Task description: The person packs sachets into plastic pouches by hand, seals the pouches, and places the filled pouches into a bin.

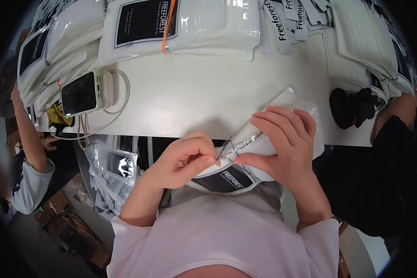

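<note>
A bundle of white plastic bags (259,148) with a black FREEFOREST label lies at the front edge of the table, against my body, its far end pointing up and right. My left hand (183,160) is closed, thumb and index finger pinching a thin dark band (225,149) that runs at the bundle's near left side. Over the bundle's right part, my right hand (285,146) holds it, thumb near the label and fingers bent across the top. The left fingertips partly hide the band's end.
Stacked packs of bags (208,28), one with an orange band, line the back. On the left are a phone (81,94), a white cable and more packs. Loose Freeforest labels (280,25) and a dark object (345,109) are on the right. Other people sit at both sides.
</note>
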Demonstrator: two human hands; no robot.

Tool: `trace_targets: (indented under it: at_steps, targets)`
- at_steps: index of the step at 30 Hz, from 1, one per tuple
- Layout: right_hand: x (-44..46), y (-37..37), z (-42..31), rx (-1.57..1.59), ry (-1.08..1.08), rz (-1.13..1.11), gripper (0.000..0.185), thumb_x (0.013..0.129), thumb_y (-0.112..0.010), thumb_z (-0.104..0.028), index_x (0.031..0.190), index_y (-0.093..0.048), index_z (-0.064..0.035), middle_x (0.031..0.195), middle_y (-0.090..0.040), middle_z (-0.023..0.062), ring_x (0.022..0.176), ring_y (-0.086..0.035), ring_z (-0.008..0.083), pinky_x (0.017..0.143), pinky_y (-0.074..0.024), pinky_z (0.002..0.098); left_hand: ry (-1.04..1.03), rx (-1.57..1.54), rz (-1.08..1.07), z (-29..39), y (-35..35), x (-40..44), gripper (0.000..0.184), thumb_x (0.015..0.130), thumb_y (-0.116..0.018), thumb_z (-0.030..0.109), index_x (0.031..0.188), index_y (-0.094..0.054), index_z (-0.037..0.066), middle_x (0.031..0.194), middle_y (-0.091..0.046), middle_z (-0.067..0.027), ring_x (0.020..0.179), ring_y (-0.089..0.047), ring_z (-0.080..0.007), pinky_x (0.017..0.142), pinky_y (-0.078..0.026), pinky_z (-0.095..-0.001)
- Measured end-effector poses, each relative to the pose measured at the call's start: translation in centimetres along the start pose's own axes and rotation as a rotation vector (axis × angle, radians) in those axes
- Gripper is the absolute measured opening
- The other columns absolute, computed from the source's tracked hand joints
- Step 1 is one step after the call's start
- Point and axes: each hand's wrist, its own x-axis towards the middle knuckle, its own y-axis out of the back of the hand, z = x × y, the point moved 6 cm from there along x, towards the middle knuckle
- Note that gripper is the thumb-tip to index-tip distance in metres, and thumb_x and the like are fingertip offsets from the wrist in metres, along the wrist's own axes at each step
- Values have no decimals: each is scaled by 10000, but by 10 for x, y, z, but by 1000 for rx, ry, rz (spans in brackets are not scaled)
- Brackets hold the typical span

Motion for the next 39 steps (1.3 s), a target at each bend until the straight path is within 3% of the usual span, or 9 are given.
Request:
trace_targets:
  at_steps: [9, 12, 15, 21, 27, 30, 33, 36, 39]
  targets:
    - [-3, -4, -3, -57, 28, 4, 412, 626, -689, -388, 933, -613, -125, 972, -578, -24, 964, -532, 163, 861, -296, 377, 400, 176, 222, -8, 1, 6, 160, 784, -663, 157, 828, -588, 22, 718, -499, -8, 578, -437, -90, 515, -358, -228]
    - [-3, -4, -4, -68, 35, -2, 410, 631, -687, -386, 942, -613, -130, 983, -576, -28, 971, -528, 163, 861, -296, 380, 216, 361, 173, 4, -5, 13, 153, 786, -629, 49, 920, -601, -18, 767, -539, -34, 615, -476, -84, 521, -370, -200]
    - [-2, -5, -4, -72, 51, 7, 422, 632, -688, -387, 957, -609, -129, 996, -577, -30, 968, -529, 162, 861, -296, 382, 199, 612, 107, 16, -10, 15, 208, 781, -622, 46, 984, -620, 1, 793, -561, -59, 585, -526, -135, 541, -423, -228]
    - [0, -5, -3, -52, 29, -22, 433, 643, -688, -394, 974, -603, -128, 1029, -576, -27, 974, -525, 163, 863, -297, 382, 29, 829, -8, 22, -12, 20, 169, 777, -612, 59, 941, -624, 18, 770, -536, -75, 617, -560, -213, 546, -445, -296]
    - [4, -5, -5, -66, 29, -60, 448, 642, -694, -383, 992, -596, -121, 1039, -572, -22, 972, -520, 162, 856, -308, 382, -183, 1405, -283, 29, -24, 29, 118, 709, -628, 106, 774, -534, 77, 711, -459, -62, 606, -518, -196, 573, -419, -302]
    - [4, -5, -4, -56, 8, -62, 446, 647, -694, -380, 996, -596, -120, 1030, -573, -11, 970, -519, 164, 853, -313, 378, -217, 1185, -337, 28, -17, 34, 96, 710, -599, 118, 733, -525, 62, 699, -492, -62, 585, -544, -205, 560, -436, -308]
    - [1, -5, -2, -72, -4, -35, 441, 658, -690, -376, 1001, -596, -115, 1007, -571, -3, 970, -517, 166, 853, -311, 371, -51, 916, -259, 18, -6, 38, 86, 695, -603, 115, 690, -528, 73, 656, -519, -47, 569, -549, -230, 515, -440, -330]
    - [-2, -4, -3, -66, -20, -35, 429, 672, -685, -370, 1005, -595, -114, 979, -569, -3, 965, -515, 167, 850, -304, 370, -31, 821, -30, 12, -3, 25, 118, 688, -607, 95, 680, -491, 74, 611, -484, -57, 485, -468, -268, 429, -376, -336]
    - [-5, -5, -4, -55, 9, -27, 417, 678, -684, -364, 999, -596, -114, 963, -567, -5, 960, -515, 169, 846, -297, 370, 113, 914, 19, 9, -6, 15, 132, 691, -637, 121, 718, -519, 67, 666, -505, -61, 532, -491, -256, 477, -400, -332]
